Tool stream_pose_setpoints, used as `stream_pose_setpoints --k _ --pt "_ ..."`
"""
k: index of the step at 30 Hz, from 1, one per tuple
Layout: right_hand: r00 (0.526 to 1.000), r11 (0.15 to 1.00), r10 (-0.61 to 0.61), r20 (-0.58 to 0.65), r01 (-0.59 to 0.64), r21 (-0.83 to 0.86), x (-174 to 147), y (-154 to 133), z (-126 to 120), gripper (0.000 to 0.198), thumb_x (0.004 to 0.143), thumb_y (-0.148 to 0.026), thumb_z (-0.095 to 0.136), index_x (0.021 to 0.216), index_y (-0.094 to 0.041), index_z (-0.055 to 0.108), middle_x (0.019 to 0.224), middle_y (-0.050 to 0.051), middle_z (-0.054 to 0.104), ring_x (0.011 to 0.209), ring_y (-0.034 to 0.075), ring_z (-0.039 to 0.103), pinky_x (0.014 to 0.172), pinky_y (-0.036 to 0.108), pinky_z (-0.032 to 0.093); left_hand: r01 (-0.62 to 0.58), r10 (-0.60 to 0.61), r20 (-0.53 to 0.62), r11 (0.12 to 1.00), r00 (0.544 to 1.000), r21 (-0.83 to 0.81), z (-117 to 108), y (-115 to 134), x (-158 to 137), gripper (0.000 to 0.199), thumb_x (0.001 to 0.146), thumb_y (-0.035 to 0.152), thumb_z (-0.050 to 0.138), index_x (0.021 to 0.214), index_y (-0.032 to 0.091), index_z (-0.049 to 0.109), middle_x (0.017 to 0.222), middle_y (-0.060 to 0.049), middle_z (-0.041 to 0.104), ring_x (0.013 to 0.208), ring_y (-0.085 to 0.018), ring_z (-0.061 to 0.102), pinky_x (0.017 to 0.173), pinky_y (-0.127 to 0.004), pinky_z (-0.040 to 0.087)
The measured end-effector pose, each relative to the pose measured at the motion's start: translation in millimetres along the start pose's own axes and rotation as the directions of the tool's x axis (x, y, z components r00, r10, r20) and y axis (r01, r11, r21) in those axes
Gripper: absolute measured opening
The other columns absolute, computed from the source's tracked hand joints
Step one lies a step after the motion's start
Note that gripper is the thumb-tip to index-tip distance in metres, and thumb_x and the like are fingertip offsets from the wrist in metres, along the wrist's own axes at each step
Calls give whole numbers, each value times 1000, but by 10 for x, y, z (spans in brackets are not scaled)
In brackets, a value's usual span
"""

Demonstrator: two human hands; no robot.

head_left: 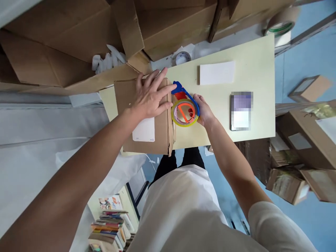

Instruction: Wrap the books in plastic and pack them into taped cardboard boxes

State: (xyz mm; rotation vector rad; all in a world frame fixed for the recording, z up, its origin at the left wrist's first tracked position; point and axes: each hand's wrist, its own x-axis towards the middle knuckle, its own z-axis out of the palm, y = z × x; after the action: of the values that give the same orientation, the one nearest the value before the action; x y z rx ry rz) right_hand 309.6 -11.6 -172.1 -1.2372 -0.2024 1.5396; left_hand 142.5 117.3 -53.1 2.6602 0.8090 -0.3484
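A brown cardboard box [160, 131] lies on the pale yellow table [215, 133], with a white label [144, 129] on its upper face. My left hand [151, 94] rests on top of this box, fingers spread, the index fingertip reaching the head of the dispenser. In my right hand [203, 109] is a blue and orange tape dispenser [197, 105] loaded with a roll of clear yellowish tape [173, 117]. Its blue head is at the box's right edge; whether the tape sticks to the cardboard I cannot tell. My right fingers wrap the dispenser's frame and are partly hidden.
A white stack of paper [216, 72] and a dark-edged item with a blurred top [240, 115] lie on the table's right half. Large open cartons [86, 73] line the far side, beside a tape roll [183, 57]. Boxes [286, 183] and books [109, 227] stand lower down.
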Motion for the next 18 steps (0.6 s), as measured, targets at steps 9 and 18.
stream_pose_setpoints --k 9,18 --pt "992 972 -13 125 42 -230 -326 -63 -46 68 74 -47 67 136 -32 43 121 4 61 106 26 59 84 44 55 30 -29 -77 999 997 16 44 -10 23 54 81 54 49 133 37 48 158 -1 22 139 -38 25 107 -62 17" --pt "991 897 -9 137 68 -437 -682 57 -268 84 66 -15 58 145 -30 34 121 6 61 105 29 59 91 54 51 36 -34 -114 999 993 17 87 -13 25 57 82 65 34 131 41 48 152 9 29 135 -35 24 104 -58 16"
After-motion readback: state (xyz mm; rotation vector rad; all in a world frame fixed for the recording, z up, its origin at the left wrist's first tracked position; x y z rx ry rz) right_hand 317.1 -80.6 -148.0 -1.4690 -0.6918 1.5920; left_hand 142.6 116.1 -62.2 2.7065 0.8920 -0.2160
